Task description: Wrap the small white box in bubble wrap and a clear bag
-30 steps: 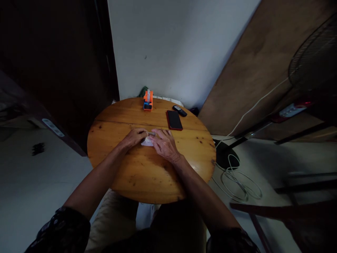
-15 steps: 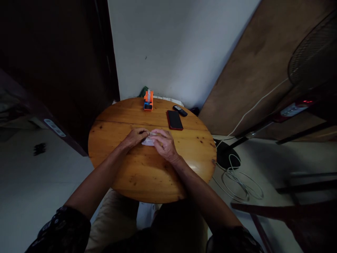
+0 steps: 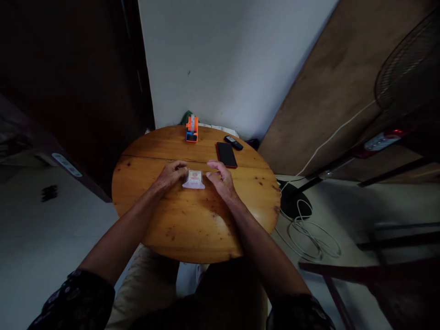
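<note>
A small white wrapped packet (image 3: 194, 179) with reddish print on top lies on the round wooden table (image 3: 192, 229). Its near end spreads into a flat, pale flap. Just left of the packet is my left hand (image 3: 173, 173), fingers curved and apart, the fingertips close to its edge. My right hand (image 3: 221, 178) hovers to the packet's right with a gap between, thumb and fingers spread. Neither hand grips anything.
An orange and blue tape dispenser (image 3: 192, 129) stands at the table's back edge. Right of it lie a dark phone with a red edge (image 3: 226, 155) and a black remote-like handset (image 3: 233, 142). A standing fan (image 3: 409, 64) and coiled cable (image 3: 314, 236) are at the right.
Both hands have come off the packet and moved apart, the right one farther to the right. The packet's printed top now shows.
</note>
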